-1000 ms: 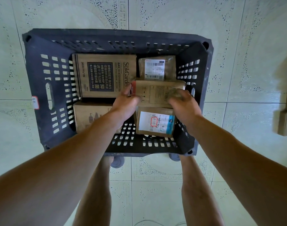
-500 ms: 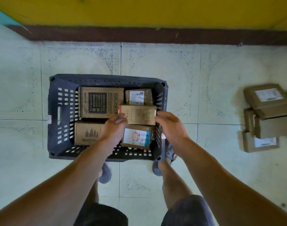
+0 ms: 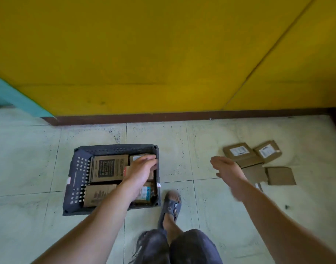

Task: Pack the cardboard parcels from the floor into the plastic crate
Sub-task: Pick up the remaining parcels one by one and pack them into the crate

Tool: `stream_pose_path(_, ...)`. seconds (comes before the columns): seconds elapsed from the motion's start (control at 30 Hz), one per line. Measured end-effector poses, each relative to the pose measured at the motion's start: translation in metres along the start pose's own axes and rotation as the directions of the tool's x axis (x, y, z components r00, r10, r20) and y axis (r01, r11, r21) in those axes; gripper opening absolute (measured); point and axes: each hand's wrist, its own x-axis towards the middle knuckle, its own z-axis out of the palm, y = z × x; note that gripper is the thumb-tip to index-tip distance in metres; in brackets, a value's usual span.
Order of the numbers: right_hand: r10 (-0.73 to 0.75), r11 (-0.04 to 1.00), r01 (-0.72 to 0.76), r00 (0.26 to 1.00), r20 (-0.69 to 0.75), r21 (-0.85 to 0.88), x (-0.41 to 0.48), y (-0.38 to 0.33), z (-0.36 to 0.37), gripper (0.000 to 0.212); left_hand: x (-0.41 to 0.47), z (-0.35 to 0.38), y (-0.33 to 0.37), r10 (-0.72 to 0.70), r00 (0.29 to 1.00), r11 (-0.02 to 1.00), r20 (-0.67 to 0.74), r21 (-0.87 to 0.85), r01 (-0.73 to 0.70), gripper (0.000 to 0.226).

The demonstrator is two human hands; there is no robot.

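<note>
A dark plastic crate (image 3: 78, 164) stands on the tiled floor at centre left, holding several cardboard parcels, the largest a printed box (image 3: 108, 168). My left hand (image 3: 142, 169) hovers over the crate's right side, fingers relaxed, holding nothing. My right hand (image 3: 225, 168) is out to the right of the crate, open and empty, stretched toward a heap of parcels (image 3: 241, 154) lying on the floor. Part of the crate's right-hand parcels is hidden by my left hand and forearm.
A yellow wall with a brown skirting board (image 3: 163, 117) runs behind the crate. My foot in a grey sandal (image 3: 172, 205) stands just right of the crate. A flat brown parcel (image 3: 280, 175) lies at the heap's near right.
Both hands have let go of the parcel set in the crate. I have risen, so the crate looks smaller. My right hand swung right toward the floor parcels.
</note>
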Motion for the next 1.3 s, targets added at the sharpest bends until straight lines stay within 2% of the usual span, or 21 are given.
stream_pose_path(0.13, -0.009, 0.994, 0.021, 0.993, -0.114, 0.106, -0.066, 0.028, -0.037, 0.019, -0.040, 0.032, 0.010, 0.053, 0.994, 0.998, 0.099, 0.013, -0.055, 0.029)
stream_pose_path(0.37, 0.068, 0.951, 0.006, 0.970, -0.231, 0.308, -0.142, 0.107, -0.108, 0.029, -0.099, 0.129, 0.024, 0.110, 0.967, 0.991, 0.228, 0.043, -0.123, 0.018)
stream_pose_path(0.47, 0.104, 0.923, -0.005, 0.966, -0.237, 0.384, -0.154, 0.150, -0.147, 0.018, -0.117, 0.185, 0.024, 0.119, 0.951, 0.983, 0.285, 0.102, -0.153, 0.020)
stream_pose_path(0.6, 0.138, 0.895, -0.010, 0.958, -0.253, 0.447, -0.150, 0.210, -0.222, 0.028, -0.125, 0.275, 0.022, 0.096, 0.940, 0.973, 0.329, 0.166, -0.158, 0.026)
stream_pose_path(0.73, 0.164, 0.881, -0.032, 0.956, -0.241, 0.472, -0.134, 0.267, -0.300, 0.030, -0.130, 0.366, 0.012, 0.037, 0.941, 0.981, 0.338, 0.168, -0.099, 0.026)
stream_pose_path(0.87, 0.176, 0.894, -0.078, 0.967, -0.185, 0.441, -0.109, 0.295, -0.356, 0.030, -0.138, 0.427, 0.008, -0.012, 0.952, 0.985, 0.307, 0.166, -0.042, 0.021)
stream_pose_path(1.0, 0.166, 0.912, -0.110, 0.980, -0.110, 0.395, -0.064, 0.287, -0.384, 0.032, -0.128, 0.461, 0.009, -0.065, 0.971, 0.993, 0.231, 0.114, 0.039, 0.023)
stream_pose_path(1.17, 0.173, 0.936, -0.156, 0.985, -0.025, 0.315, 0.005, 0.264, -0.398, 0.032, -0.077, 0.487, 0.020, -0.136, 0.974, 0.989, 0.181, 0.089, 0.121, 0.026)
stream_pose_path(1.3, 0.219, 0.964, -0.217, 0.976, 0.007, 0.154, 0.065, 0.248, -0.412, 0.034, -0.017, 0.509, 0.038, -0.193, 0.960, 0.981, 0.204, 0.070, 0.183, 0.027)
